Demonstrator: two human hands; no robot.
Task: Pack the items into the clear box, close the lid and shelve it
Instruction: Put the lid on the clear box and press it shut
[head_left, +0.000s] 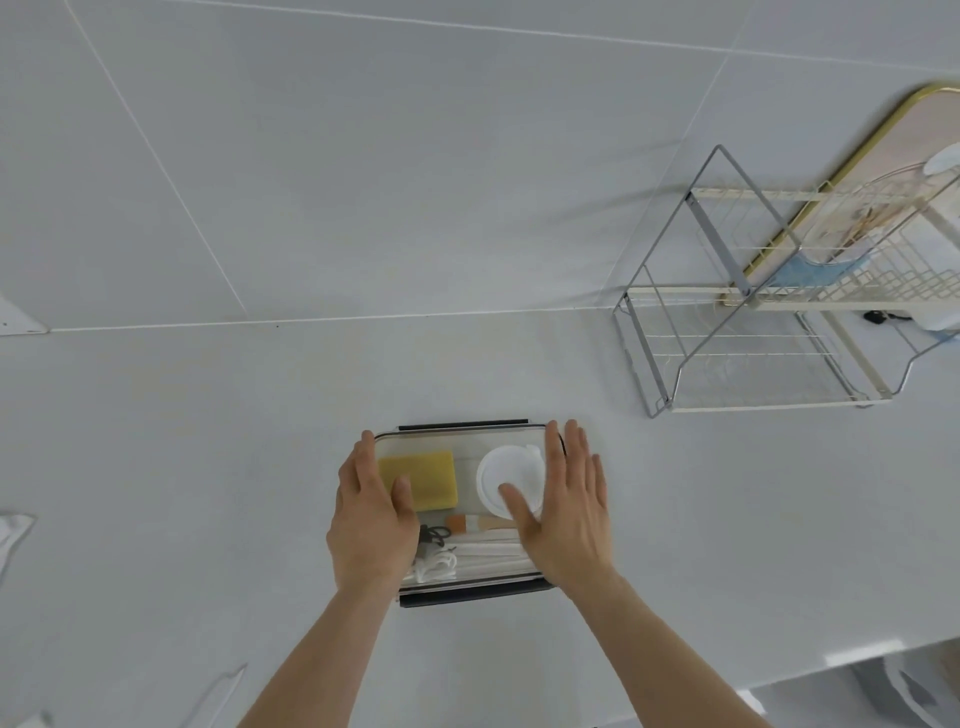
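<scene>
I see the clear box on the white bench, lid on, dark latches at its 12 and 6 o'clock edges. Inside show a yellow sponge, white round lid and white cord. My left hand and right hand lie flat and spread on its ends; the wire rack stands at 2 o'clock.

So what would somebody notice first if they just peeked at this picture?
Two bare hands, the left hand and the right hand, lie flat on a clear box in the middle of the white counter. Inside show a yellow sponge and a round white lid. A wire rack stands at the far right.
</scene>
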